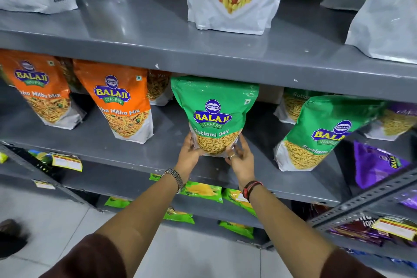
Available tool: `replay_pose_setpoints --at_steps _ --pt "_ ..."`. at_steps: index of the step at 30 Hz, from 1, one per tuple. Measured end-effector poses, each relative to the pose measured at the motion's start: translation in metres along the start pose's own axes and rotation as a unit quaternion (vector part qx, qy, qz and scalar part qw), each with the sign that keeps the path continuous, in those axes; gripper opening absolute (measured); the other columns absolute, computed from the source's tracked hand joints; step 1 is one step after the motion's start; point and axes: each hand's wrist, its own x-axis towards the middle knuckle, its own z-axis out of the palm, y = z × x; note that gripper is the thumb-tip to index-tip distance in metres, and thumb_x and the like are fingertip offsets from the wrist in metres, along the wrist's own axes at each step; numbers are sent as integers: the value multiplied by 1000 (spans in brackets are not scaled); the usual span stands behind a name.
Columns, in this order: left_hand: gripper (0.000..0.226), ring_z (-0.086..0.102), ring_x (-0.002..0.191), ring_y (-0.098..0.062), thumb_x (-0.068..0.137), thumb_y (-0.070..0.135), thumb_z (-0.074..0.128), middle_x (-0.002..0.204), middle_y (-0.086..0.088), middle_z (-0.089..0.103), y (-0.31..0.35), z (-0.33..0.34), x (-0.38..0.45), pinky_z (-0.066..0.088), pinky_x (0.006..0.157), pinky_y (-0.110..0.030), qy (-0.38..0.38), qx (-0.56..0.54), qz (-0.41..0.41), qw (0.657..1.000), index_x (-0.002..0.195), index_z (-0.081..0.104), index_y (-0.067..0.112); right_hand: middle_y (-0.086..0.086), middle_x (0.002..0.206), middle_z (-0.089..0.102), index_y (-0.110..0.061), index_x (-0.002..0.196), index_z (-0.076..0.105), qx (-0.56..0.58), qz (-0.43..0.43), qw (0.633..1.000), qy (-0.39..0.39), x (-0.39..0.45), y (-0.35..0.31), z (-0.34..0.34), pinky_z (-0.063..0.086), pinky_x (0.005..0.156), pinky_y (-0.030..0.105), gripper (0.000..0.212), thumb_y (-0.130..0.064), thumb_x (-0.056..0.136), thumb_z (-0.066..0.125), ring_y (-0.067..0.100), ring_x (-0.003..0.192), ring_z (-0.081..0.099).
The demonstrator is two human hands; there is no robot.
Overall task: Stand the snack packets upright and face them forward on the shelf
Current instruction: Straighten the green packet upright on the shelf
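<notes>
On the middle shelf (158, 153), between the left hand (189, 153) and the right hand (240, 158), the green Ratlami Sev packet (214, 110) stands with its long axis upright, label forward, both hands' fingers clasping its bottom corners equally near.

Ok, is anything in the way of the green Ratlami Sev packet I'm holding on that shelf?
Nothing visible. The left hand and right hand already grip the green Ratlami Sev packet at its base, and bare shelf lies on both sides of it.
</notes>
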Motion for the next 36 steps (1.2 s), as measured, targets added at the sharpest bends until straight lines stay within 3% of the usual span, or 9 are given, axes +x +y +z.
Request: replay_pose_setpoints --at_steps 3,5,9,14,17,21,24,27,36 --pt "49 50 107 -19 85 1 51 117 -3 52 -8 0 4 41 93 -35 35 4 -57 998 132 39 11 5 135 52 -21 137 38 -18 25 1000 3 0 6 -6 42 106 50 55 -10 87 56 22 122 51" --pt "20 48 77 -17 85 2 46 89 -7 50 -15 5 3 42 71 -29 55 12 -101 993 103 50 8 9 136 53 -17 135 40 -36 26 999 20 -4 15 -18 43 106 44 50 -9 88 54 20 118 53" --pt "13 41 59 -13 88 -2 38 68 -4 37 -26 29 -6 37 56 -23 65 -25 -135 988 83 42 9 9 110 63 -6 117 55 -88 -38 991 97 -17 24 -62 44 76 1 31 0 87 51 17 96 57" --pt "34 37 62 -9 91 -3 33 70 2 36 -32 70 -9 32 56 -19 -48 -16 -143 988 73 42 24 9 89 56 -13 92 51 -120 -88 959 241 -28 24 -127 42 74 32 16 0 83 52 24 76 51" --pt "31 47 80 -12 92 -4 36 87 -3 48 -29 106 -13 42 74 -22 -112 -8 -127 986 106 54 17 8 102 49 -14 97 45 -79 -83 946 302 -17 18 -164 40 80 33 25 3 82 53 24 86 49" --pt "53 39 133 -24 92 1 43 144 -9 38 -24 156 -19 36 105 -36 -180 16 -90 979 142 32 12 8 115 46 -6 122 43 5 -33 955 296 8 0 -195 41 104 45 45 4 80 58 20 107 46" --pt "61 42 128 -16 77 16 55 137 8 45 -25 186 -22 36 97 -32 -221 31 -84 971 136 40 29 6 133 44 -5 139 31 28 18 972 231 22 -13 -209 31 114 47 64 7 80 55 22 125 43" --pt "84 44 126 -12 69 20 56 150 11 36 -33 201 -14 38 94 -30 -215 40 -85 972 145 22 35 10 146 41 -12 143 25 14 24 985 171 27 -17 -215 32 114 50 72 13 80 48 26 133 41" --pt "76 44 121 -12 84 4 47 139 12 43 -22 216 -9 36 92 -29 -225 67 -94 968 148 15 32 15 139 50 -22 134 36 63 10 981 183 25 -15 -222 39 108 52 68 15 78 46 29 128 48"
